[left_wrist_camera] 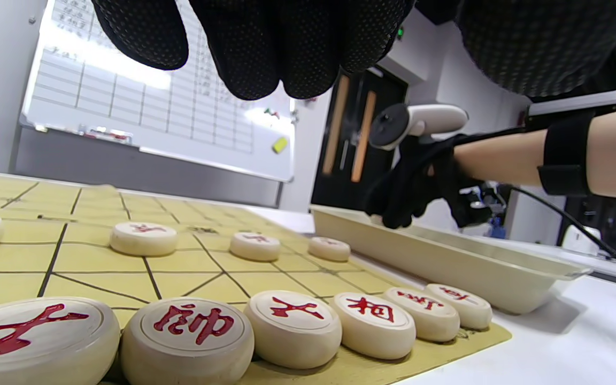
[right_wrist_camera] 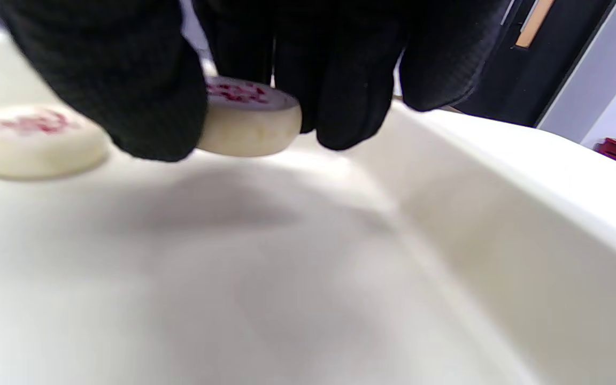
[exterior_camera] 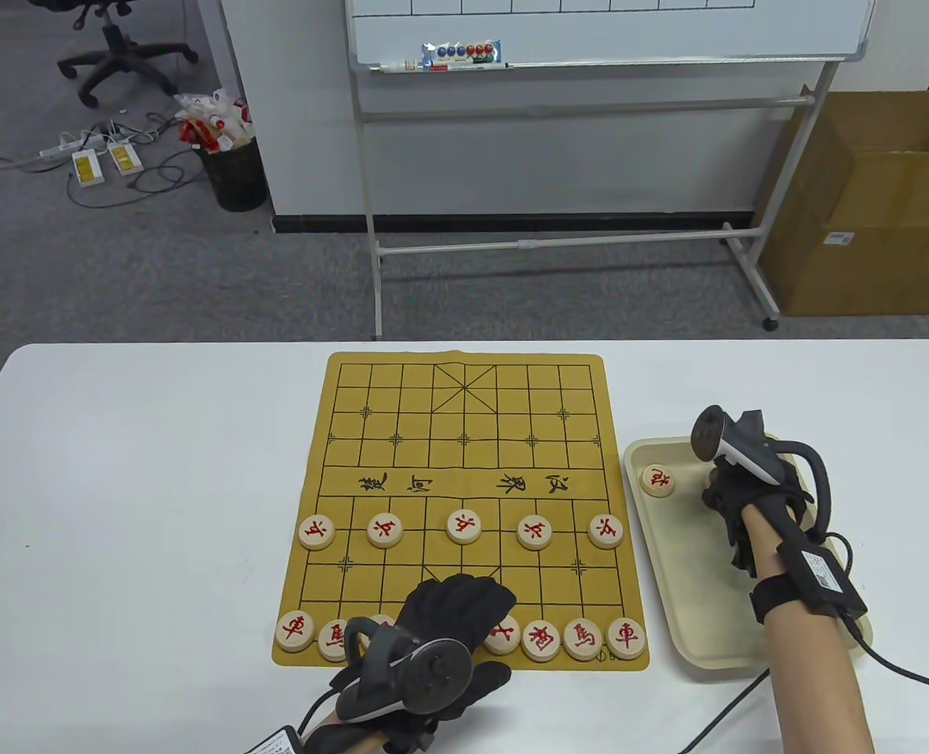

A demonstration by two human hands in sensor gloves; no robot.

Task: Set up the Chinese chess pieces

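A tan chess board (exterior_camera: 464, 440) lies on the white table. Several cream pieces with red characters stand on it: a row of soldiers (exterior_camera: 464, 526) and a near back row (exterior_camera: 583, 638), seen close in the left wrist view (left_wrist_camera: 186, 337). My left hand (exterior_camera: 452, 609) hovers over the middle of the back row, fingers (left_wrist_camera: 265, 48) spread and holding nothing. My right hand (exterior_camera: 735, 491) is inside the cream tray (exterior_camera: 668, 620) and pinches a piece (right_wrist_camera: 246, 115) between thumb and fingers. Another piece (exterior_camera: 658, 481) lies in the tray beside it, also in the right wrist view (right_wrist_camera: 35, 140).
The tray sits right of the board; its wall (right_wrist_camera: 527, 176) rises close to my right hand. A whiteboard stand (exterior_camera: 574, 236) and a cardboard box (exterior_camera: 872, 204) stand on the floor beyond the table. Glove cables (exterior_camera: 904, 675) trail across the table's right side.
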